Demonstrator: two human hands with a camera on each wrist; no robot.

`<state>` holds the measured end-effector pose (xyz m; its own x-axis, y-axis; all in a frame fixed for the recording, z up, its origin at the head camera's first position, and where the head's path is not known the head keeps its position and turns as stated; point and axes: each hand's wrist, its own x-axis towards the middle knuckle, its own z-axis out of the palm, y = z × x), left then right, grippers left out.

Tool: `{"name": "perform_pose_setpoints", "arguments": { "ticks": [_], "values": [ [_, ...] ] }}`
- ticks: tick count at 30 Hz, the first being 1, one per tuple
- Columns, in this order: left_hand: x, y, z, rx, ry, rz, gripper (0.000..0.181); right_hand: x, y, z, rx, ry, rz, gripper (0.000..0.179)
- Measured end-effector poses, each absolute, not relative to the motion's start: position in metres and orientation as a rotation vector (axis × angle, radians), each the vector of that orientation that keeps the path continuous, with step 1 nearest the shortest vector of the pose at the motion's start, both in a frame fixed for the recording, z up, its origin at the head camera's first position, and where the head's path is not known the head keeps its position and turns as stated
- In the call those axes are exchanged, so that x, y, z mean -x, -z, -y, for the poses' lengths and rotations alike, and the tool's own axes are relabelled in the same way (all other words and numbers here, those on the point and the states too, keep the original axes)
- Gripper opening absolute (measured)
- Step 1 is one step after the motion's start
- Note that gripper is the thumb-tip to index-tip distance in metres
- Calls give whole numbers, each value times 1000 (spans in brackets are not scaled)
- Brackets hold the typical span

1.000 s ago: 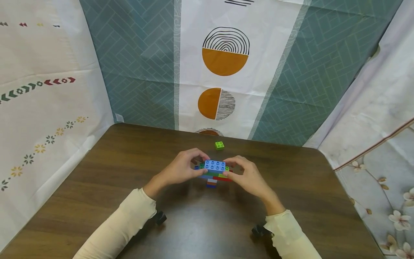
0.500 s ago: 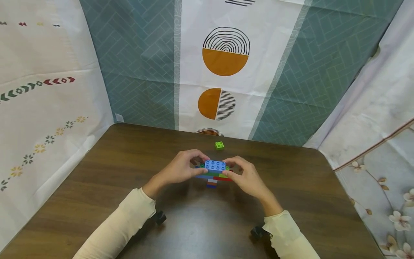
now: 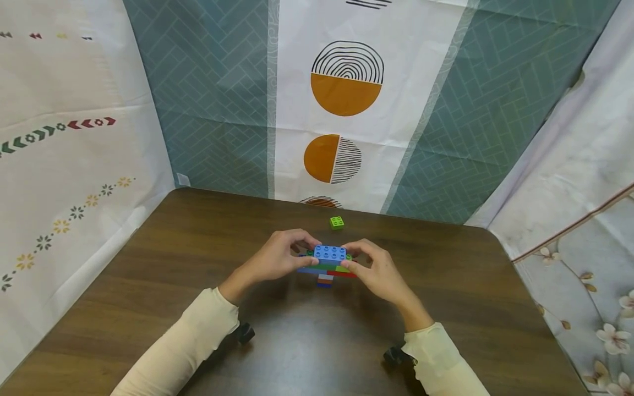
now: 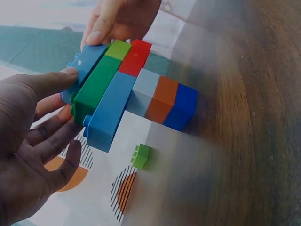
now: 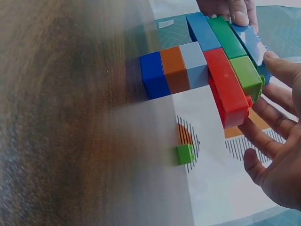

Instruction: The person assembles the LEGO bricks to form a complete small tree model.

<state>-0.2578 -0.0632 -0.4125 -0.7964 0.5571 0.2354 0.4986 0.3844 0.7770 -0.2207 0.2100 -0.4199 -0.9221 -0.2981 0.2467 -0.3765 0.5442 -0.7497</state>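
Observation:
A light-blue eight-stud toy brick (image 3: 329, 253) lies across the top of a stack of bricks. My left hand (image 3: 277, 256) pinches its left end between thumb and fingers; my right hand (image 3: 375, 270) pinches the right end. Under it sit a green brick (image 4: 97, 87) and a lime brick (image 5: 246, 75) side by side. Below those are a blue brick (image 4: 111, 113) and a red brick (image 5: 226, 84). The narrow column beneath has a pale grey brick (image 4: 143, 92), an orange brick (image 4: 161, 101) and a dark blue brick (image 4: 182, 107) standing on the table.
A loose lime-green four-stud brick (image 3: 337, 222) lies behind the stack, towards the far edge of the brown wooden table (image 3: 317, 346). Patterned cloth (image 3: 218, 99) hangs behind the table, and more cloth hangs on both sides.
Almost nothing differs. Both hands stay at the ends of the light-blue brick; the right forearm has shifted very slightly left.

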Motion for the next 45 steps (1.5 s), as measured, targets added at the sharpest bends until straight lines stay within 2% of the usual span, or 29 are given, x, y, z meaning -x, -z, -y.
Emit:
{"name": "perform_pose_setpoints", "arguments": {
  "ticks": [45],
  "values": [
    [253, 415, 62, -939, -1424, -2539, 29, 219, 419, -209, -638, -1238, 2686, 27]
  ]
}}
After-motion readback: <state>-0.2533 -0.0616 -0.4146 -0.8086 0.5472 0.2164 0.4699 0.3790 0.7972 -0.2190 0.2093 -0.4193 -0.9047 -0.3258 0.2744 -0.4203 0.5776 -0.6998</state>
